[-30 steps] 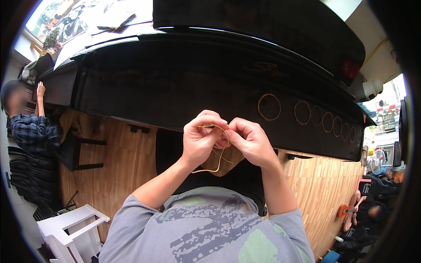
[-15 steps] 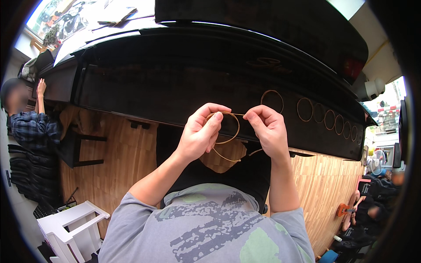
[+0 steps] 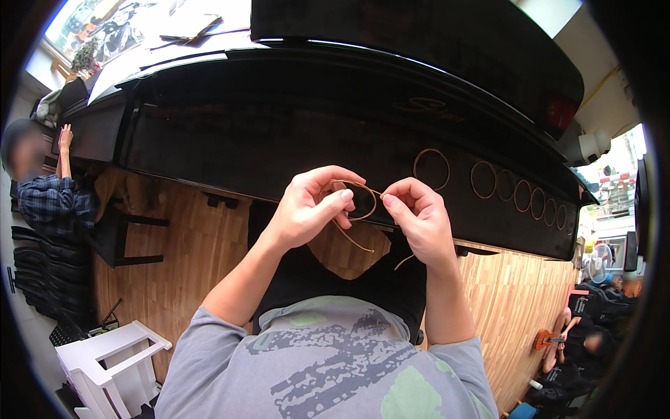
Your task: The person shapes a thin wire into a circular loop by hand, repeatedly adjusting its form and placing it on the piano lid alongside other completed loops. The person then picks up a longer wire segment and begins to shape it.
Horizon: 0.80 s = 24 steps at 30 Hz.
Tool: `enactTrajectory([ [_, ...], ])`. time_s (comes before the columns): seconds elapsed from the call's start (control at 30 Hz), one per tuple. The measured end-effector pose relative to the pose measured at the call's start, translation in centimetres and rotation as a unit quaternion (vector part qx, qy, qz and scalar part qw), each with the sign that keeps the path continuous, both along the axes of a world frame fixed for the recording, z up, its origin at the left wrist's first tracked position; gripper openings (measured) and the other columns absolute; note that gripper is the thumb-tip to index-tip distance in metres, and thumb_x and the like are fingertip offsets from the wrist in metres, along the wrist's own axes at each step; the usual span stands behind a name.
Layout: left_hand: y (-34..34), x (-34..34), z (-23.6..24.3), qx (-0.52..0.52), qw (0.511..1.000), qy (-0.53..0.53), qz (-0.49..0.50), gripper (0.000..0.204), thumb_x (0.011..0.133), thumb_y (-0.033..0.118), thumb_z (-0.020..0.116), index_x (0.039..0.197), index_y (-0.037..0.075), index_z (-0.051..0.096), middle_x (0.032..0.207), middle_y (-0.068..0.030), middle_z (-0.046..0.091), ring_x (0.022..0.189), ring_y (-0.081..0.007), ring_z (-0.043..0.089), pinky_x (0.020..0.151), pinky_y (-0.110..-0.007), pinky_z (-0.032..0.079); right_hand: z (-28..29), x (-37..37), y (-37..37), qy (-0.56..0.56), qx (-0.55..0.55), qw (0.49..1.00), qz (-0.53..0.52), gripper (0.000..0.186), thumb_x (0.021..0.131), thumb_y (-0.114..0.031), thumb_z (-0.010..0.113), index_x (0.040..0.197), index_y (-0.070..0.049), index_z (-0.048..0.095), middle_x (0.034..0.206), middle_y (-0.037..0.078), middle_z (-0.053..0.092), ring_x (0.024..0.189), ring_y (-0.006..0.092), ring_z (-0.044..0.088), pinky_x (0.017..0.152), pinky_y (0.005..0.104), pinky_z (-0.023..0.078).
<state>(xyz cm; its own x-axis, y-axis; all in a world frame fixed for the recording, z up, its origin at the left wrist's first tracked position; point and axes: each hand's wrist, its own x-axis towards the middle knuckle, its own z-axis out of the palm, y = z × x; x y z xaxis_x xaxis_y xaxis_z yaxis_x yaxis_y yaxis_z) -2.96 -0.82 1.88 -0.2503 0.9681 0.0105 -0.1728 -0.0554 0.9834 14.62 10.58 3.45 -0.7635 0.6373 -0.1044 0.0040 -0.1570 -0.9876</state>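
Note:
A thin brass-coloured guitar string (image 3: pixel 374 204), wound into a small loop, is between my hands in front of the black piano (image 3: pixel 279 119). My left hand (image 3: pixel 307 209) pinches the loop's left side between thumb and fingers. At its right edge, my right hand (image 3: pixel 422 220) is closed with thumb and forefinger together on the string. One loose tail with a small end piece hangs under my left hand, and another short length shows below my right. Beyond my right hand, a larger coiled string (image 3: pixel 415 166) lies on the piano's black surface.
Several more coiled strings (image 3: pixel 472 179) lie in a row toward the piano's right end. A person in a plaid shirt (image 3: pixel 52 206) sits at far left beside a black bench (image 3: pixel 122 237). A white stool (image 3: pixel 112 370) stands lower left. A ukulele (image 3: pixel 544 339) is at right.
The loop between my hands looks narrower, and my right hand has come slightly left, nearer the loop. The hanging tail has swung a little left.

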Motion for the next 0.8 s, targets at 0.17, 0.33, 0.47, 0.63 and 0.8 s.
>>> enactTrajectory([
  [0.17, 0.3, -0.1, 0.2, -0.064, 0.996, 0.032, -0.055, 0.026, 0.096, 0.019, 0.053, 0.097, -0.004, 0.065, 0.075, -0.0072, 0.065, 0.068, -0.0123, 0.065, 0.063, -0.025, 0.054, -0.3, 0.0, -0.2, -0.001, 0.039, 0.999, 0.006, 0.010, 0.092, -0.011, 0.062, 0.092, -0.001, 0.063, 0.077, -0.003, 0.059, 0.068, 0.0010, 0.048, 0.060, 0.0170, 0.039],
  [0.33, 0.3, 0.9, -0.8, -0.032, 0.998, 0.037, 0.034, 0.030, 0.098, 0.022, 0.051, 0.088, -0.002, 0.066, 0.063, 0.0001, 0.057, 0.054, -0.0056, 0.054, 0.054, -0.019, 0.048, 0.3, 1.4, 1.3, -0.079, -0.034, 0.992, 0.094, 0.015, 0.091, -0.017, 0.061, 0.085, -0.003, 0.064, 0.070, -0.003, 0.060, 0.064, 0.0021, 0.051, 0.059, 0.0177, 0.040],
  [0.47, 0.1, 0.7, -1.2, -0.024, 0.988, 0.100, 0.119, 0.030, 0.098, 0.022, 0.050, 0.086, 0.000, 0.067, 0.059, 0.0027, 0.052, 0.051, -0.0015, 0.047, 0.049, -0.017, 0.045, -0.7, 3.1, 3.0, 0.007, -0.075, 0.977, 0.200, 0.014, 0.088, -0.016, 0.063, 0.081, -0.003, 0.064, 0.075, -0.001, 0.063, 0.063, 0.0025, 0.050, 0.057, 0.0188, 0.038],
  [0.63, 0.2, 1.0, -1.5, 0.038, 0.987, 0.061, 0.142, 0.031, 0.098, 0.020, 0.049, 0.082, -0.001, 0.065, 0.051, 0.0050, 0.044, 0.045, 0.0003, 0.038, 0.047, -0.018, 0.044, -2.0, 2.1, 3.4, 0.099, -0.166, 0.967, 0.166, 0.012, 0.087, -0.013, 0.061, 0.080, -0.003, 0.064, 0.074, 0.001, 0.061, 0.064, 0.0046, 0.049, 0.060, 0.0201, 0.039],
  [0.8, 0.3, 1.2, -1.6, 0.045, 0.994, -0.026, 0.101, 0.032, 0.099, 0.021, 0.047, 0.082, -0.001, 0.063, 0.049, 0.0057, 0.039, 0.043, -0.0003, 0.034, 0.047, -0.019, 0.046, -1.6, 1.2, 3.2, 0.114, -0.112, 0.975, 0.157, 0.010, 0.085, -0.011, 0.064, 0.078, -0.004, 0.064, 0.075, 0.001, 0.058, 0.066, 0.0061, 0.050, 0.063, 0.0200, 0.040],
])
